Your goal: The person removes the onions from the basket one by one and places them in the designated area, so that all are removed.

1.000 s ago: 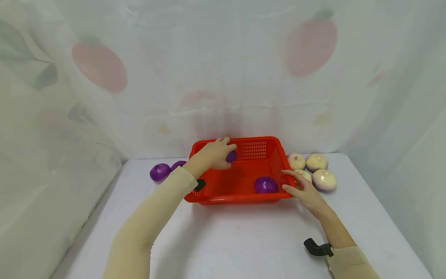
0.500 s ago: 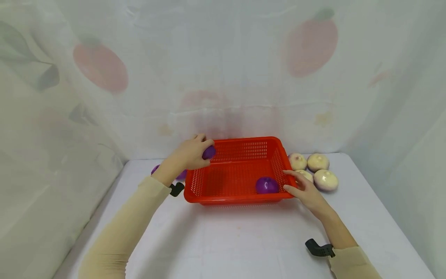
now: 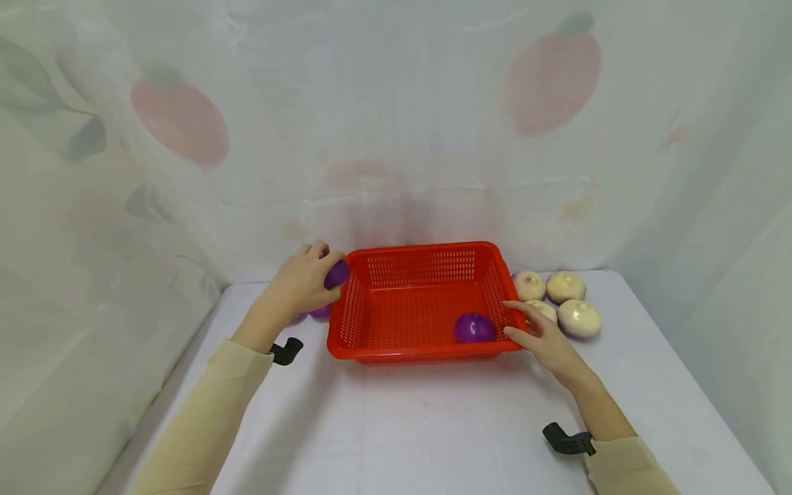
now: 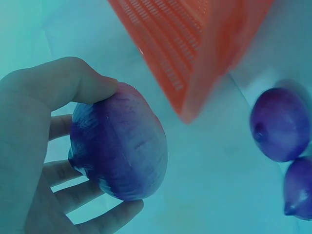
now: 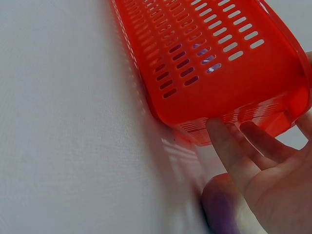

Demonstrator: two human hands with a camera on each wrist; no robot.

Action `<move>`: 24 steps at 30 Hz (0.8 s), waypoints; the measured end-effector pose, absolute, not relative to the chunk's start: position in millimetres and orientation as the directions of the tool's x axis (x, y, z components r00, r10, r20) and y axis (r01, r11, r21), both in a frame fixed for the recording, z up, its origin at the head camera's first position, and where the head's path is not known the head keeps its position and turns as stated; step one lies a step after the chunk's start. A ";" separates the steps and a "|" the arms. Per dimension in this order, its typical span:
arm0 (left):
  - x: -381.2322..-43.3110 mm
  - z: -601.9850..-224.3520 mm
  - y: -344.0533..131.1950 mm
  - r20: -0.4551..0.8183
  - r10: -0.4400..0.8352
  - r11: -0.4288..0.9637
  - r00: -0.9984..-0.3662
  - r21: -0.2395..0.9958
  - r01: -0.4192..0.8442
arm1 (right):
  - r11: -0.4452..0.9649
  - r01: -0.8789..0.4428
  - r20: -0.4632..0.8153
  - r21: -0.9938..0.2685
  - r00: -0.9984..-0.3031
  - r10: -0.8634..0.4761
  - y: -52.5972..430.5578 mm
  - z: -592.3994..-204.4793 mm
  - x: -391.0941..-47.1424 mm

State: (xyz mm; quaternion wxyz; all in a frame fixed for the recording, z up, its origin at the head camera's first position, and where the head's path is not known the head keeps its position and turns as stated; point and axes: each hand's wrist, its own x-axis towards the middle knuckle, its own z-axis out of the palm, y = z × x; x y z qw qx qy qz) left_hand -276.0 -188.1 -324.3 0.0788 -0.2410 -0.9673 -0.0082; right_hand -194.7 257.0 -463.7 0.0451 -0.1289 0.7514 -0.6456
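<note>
My left hand (image 3: 301, 283) grips a purple onion (image 3: 337, 274) above the left end of the red plastic basket (image 3: 421, 355). In the left wrist view the thumb lies over the top of the onion (image 4: 124, 141), with the fingers beneath and behind it. Two more purple onions (image 4: 280, 124) sit on the table, partly hidden by the left hand in the head view. One purple onion (image 3: 475, 328) lies inside the basket, at the front right. My right hand (image 3: 547, 347) holds the basket's right rim near its front corner, fingertips at the wall.
Several cream-coloured bulbs with purple tinges (image 3: 579, 319) stand in a cluster just right of the basket, close behind the right hand. The white-covered table (image 3: 427, 426) ends at a pale printed curtain (image 3: 396, 124) at the back, with more curtain at both sides.
The left hand has moved left with the onion, from over the basket's interior to its left rim, now covering the table onions more. The right hand and basket stay practically where they were.
</note>
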 end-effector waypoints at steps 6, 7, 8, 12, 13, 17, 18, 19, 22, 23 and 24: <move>-267.0 -339.8 -207.2 0.168 0.435 0.897 -0.885 0.006 0.442 | 0.130 -0.141 0.105 -0.981 -0.963 -0.250 256.7 -462.0 -194.4; -265.8 -343.2 -210.0 0.170 0.429 0.899 -0.887 0.014 0.438 | 0.131 -0.143 0.107 -0.981 -0.963 -0.249 256.7 -461.9 -194.4; -265.0 -347.0 -212.8 0.172 0.423 0.901 -0.889 0.021 0.433 | 0.131 -0.143 0.107 -0.981 -0.963 -0.249 256.9 -461.9 -194.4; -262.4 -362.5 -222.7 0.184 0.399 0.910 -0.898 0.040 0.413 | 0.135 -0.142 0.105 -0.981 -0.963 -0.250 257.3 -462.6 -194.7; -261.9 -366.6 -224.8 0.186 0.394 0.911 -0.900 0.046 0.409 | 0.137 -0.144 0.106 -0.980 -0.962 -0.250 257.4 -462.7 -194.7; -260.4 -381.5 -231.6 0.196 0.379 0.915 -0.904 0.068 0.398 | 0.139 -0.148 0.110 -0.979 -0.962 -0.250 257.2 -462.7 -194.8; -260.1 -385.2 -233.0 0.198 0.376 0.915 -0.905 0.073 0.396 | 0.138 -0.149 0.111 -0.979 -0.962 -0.250 257.2 -462.7 -194.8; -259.8 -389.0 -234.4 0.199 0.376 0.915 -0.905 0.077 0.397 | 0.138 -0.148 0.111 -0.979 -0.962 -0.250 257.2 -462.6 -194.9; -257.9 -399.2 -237.8 0.196 0.375 0.914 -0.906 0.084 0.397 | 0.135 -0.143 0.106 -0.980 -0.962 -0.251 257.0 -462.4 -194.7; -257.1 -402.4 -238.9 0.195 0.377 0.913 -0.906 0.085 0.398 | 0.134 -0.140 0.103 -0.981 -0.962 -0.251 256.9 -462.3 -194.6; -255.9 -405.2 -239.7 0.189 0.376 0.914 -0.907 0.088 0.397 | 0.135 -0.138 0.101 -0.981 -0.963 -0.251 256.8 -462.2 -194.3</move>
